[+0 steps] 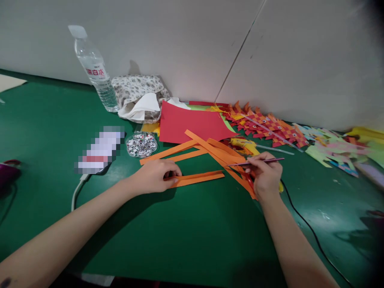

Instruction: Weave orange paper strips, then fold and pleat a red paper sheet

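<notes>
My left hand (pixel 157 176) is closed on the left end of a folded orange paper strip (pixel 199 178), which lies low over the table and points right. Between the fingers of my right hand (pixel 266 174) is a thin purple pointed stick (pixel 274 160), its tip aimed left; whether it is a pencil I cannot make out. Under and beside that hand lie several loose orange paper strips (pixel 216 154), crossing one another. A red-orange curved piece (pixel 250 180) shows partly beneath my right fingers. Just behind sits a yellow glue gun (pixel 247 145), partly covered.
Red paper (pixel 189 124) lies behind the strips, beside a bag of googly eyes (pixel 142 145). Woven red-orange paper pieces (pixel 270 124) and paper scraps (pixel 327 146) line the wall. At left are a phone (pixel 100 152), water bottle (pixel 96 72) and tissue pouch (pixel 138 86). A black cord (pixel 309 226) runs right.
</notes>
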`<state>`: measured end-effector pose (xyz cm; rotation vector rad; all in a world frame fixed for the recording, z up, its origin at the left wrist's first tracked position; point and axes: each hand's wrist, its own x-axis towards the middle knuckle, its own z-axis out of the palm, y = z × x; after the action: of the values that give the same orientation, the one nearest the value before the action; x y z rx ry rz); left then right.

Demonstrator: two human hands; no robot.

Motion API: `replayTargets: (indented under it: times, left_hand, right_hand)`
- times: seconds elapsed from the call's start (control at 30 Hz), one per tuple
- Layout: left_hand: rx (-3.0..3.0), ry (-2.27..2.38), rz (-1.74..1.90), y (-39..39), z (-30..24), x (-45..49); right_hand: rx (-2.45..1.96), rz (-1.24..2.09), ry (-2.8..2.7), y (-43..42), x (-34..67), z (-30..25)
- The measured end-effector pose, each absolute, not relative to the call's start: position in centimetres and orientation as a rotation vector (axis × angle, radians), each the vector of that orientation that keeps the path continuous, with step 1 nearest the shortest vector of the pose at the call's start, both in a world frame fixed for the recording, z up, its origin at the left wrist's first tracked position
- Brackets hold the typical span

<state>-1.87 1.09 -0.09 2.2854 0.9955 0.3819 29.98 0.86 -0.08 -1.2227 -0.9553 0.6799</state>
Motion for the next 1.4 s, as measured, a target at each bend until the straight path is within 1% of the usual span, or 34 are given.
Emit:
replayTargets:
  times: [0.07, 0.13, 0.23, 0.33, 0.5, 0.83, 1.4]
  left_hand:
    - [2.282, 1.003, 0.377, 1.1, -0.1, -1.9]
    - [2.276, 1.007, 0.368, 1.1, -0.1, -1.9]
    - [2.273, 0.998, 0.361, 1.2, -0.1, -1.8]
    - [2.278, 0.994, 0.364, 1.2, -0.1, -1.8]
    - [2.306, 0.977, 0.380, 1.2, 0.0, -1.8]
    - [2.283, 0.995, 0.377, 1.2, -0.2, -1.9]
    - [2.278, 1.009, 0.375, 1.2, 0.1, -1.7]
  right_hand:
    - [-1.152, 0.600, -0.909, 0.7, 29.7, 0.3]
    - [-1.086, 0.619, -0.880, 0.4, 29.0, 0.6]
    - [-1.029, 0.791, -0.948, -0.4, 27.4, 0.9]
    - [-1.088, 1.002, -1.115, -1.3, 25.6, 0.6]
    - [-1.157, 1.104, -1.266, -2.0, 23.4, -0.1]
    - [-1.237, 1.051, -1.231, -1.5, 24.5, -0.2]
    - [-1.215, 0.937, -1.167, 0.2, 27.9, -0.3]
